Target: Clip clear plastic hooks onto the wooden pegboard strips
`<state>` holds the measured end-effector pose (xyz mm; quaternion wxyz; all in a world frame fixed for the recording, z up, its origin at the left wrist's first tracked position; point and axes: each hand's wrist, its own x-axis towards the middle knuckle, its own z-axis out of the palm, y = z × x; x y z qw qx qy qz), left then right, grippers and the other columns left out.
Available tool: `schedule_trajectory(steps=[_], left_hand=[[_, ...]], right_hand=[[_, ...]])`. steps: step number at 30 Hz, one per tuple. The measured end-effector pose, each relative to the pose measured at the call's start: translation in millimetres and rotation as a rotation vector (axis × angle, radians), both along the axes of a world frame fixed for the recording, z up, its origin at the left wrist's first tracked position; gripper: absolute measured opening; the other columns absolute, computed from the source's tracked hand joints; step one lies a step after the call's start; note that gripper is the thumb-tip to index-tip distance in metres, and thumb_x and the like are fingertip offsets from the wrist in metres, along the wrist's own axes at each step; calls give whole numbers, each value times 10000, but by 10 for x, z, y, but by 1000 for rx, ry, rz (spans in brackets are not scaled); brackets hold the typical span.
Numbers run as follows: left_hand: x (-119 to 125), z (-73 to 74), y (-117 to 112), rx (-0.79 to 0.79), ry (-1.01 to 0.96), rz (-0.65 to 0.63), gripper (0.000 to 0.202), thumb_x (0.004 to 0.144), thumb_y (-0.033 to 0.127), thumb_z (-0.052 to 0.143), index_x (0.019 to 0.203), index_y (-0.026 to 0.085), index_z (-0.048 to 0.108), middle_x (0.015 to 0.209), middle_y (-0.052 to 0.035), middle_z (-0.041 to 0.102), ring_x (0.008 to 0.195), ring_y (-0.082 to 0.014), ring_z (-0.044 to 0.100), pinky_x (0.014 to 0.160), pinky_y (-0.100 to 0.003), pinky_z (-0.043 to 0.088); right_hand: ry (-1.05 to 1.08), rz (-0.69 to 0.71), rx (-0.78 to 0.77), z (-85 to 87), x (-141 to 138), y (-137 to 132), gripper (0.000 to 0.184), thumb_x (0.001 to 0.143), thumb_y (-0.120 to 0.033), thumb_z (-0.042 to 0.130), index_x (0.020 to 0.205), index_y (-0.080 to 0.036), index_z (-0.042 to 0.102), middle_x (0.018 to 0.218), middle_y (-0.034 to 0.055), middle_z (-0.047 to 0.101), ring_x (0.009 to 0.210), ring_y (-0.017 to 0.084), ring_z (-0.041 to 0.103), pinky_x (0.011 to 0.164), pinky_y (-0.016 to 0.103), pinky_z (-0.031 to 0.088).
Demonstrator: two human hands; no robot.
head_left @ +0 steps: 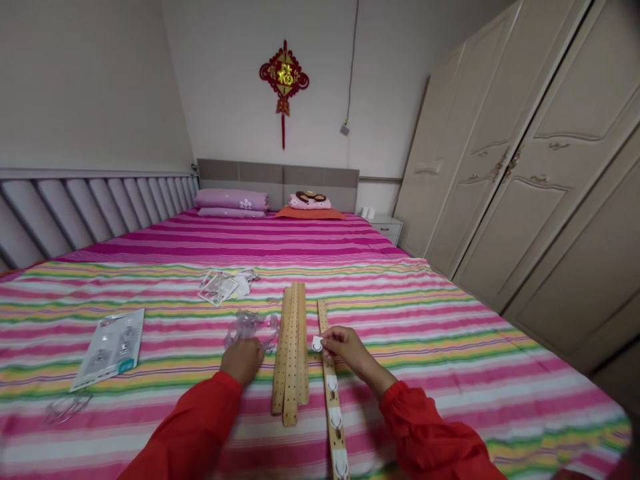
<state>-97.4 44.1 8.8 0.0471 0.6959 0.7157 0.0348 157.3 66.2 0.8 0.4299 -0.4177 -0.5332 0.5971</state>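
Observation:
My right hand (346,348) pinches a small white adhesive hook (317,344) between thumb and fingers, just over the left edge of a perforated wooden strip (323,313). Further down that strip sit several more white hooks (335,418) in a row. My left hand (243,361) is curled at the near side of a heap of clear plastic pieces (250,325); its fingertips are hidden, so what they grip does not show. Between my hands lies a stack of perforated wooden strips (291,353).
A flat hook package (111,347) lies at the left, with a clear plastic piece (69,407) below it. Further back are opened packages (220,287). All lie on a striped bed sheet (440,400). A slatted rail (100,207) borders the left, wardrobes (530,220) the right.

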Motion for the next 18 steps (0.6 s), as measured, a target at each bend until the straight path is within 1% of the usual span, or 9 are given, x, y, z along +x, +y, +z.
schedule_trajectory(steps=[3, 5, 8, 11, 12, 13, 14, 16, 18], left_hand=[[10, 14, 36, 47, 17, 16, 463, 915, 319, 254, 967, 80, 647, 897, -219, 706, 877, -306, 664, 765, -404, 445], [12, 16, 55, 56, 19, 3, 455, 914, 301, 254, 938, 89, 656, 918, -210, 697, 869, -289, 660, 766, -391, 442], [14, 22, 67, 70, 27, 0, 383, 886, 269, 336, 851, 106, 680, 1009, -198, 661, 879, -267, 645, 792, -387, 437], [60, 48, 70, 207, -16, -18, 277, 835, 275, 453, 816, 129, 687, 1021, -176, 644, 983, -297, 600, 870, -435, 410], [99, 60, 75, 253, -92, -59, 247, 819, 275, 480, 807, 141, 687, 996, -160, 650, 1001, -298, 589, 885, -436, 405], [153, 70, 82, 269, -218, -109, 222, 804, 275, 502, 796, 152, 687, 954, -140, 661, 986, -288, 592, 881, -420, 413], [223, 78, 92, 248, -387, -158, 206, 789, 279, 519, 785, 159, 686, 902, -119, 671, 941, -270, 604, 856, -394, 431], [402, 78, 120, 121, -788, -225, 202, 751, 323, 568, 775, 162, 687, 809, -83, 683, 816, -228, 624, 764, -335, 467], [603, 57, 153, -22, -1121, -217, 255, 688, 390, 645, 781, 156, 687, 765, -59, 686, 736, -194, 621, 690, -293, 472]], right_hand=[[20, -13, -27, -27, 111, -7, 319, 533, -414, 797, 664, -164, 648, 483, -31, 625, 435, 109, 545, 504, 253, 452], [24, -21, -24, -33, 163, -1, 326, 534, -416, 799, 676, -161, 654, 504, -24, 640, 443, 110, 554, 525, 264, 469], [30, -32, -9, -26, 221, 19, 332, 532, -413, 802, 690, -157, 660, 519, -20, 648, 448, 112, 561, 536, 270, 479], [37, -53, 8, -2, 270, 44, 322, 530, -403, 801, 686, -157, 664, 521, -19, 646, 449, 112, 558, 518, 261, 468], [37, -58, 15, 10, 284, 51, 310, 536, -398, 797, 682, -157, 667, 524, -17, 647, 449, 111, 556, 512, 258, 463], [35, -60, 20, 22, 295, 57, 297, 542, -391, 793, 678, -157, 671, 524, -16, 648, 449, 110, 554, 508, 255, 459], [33, -58, 23, 34, 303, 63, 284, 548, -382, 790, 676, -156, 674, 523, -16, 649, 449, 108, 553, 507, 251, 456], [34, -51, 24, 54, 306, 75, 265, 558, -368, 784, 676, -155, 679, 525, -13, 653, 453, 105, 553, 507, 245, 453], [42, -46, 19, 59, 295, 92, 267, 556, -367, 784, 681, -154, 682, 533, -10, 659, 457, 106, 557, 508, 245, 457]])
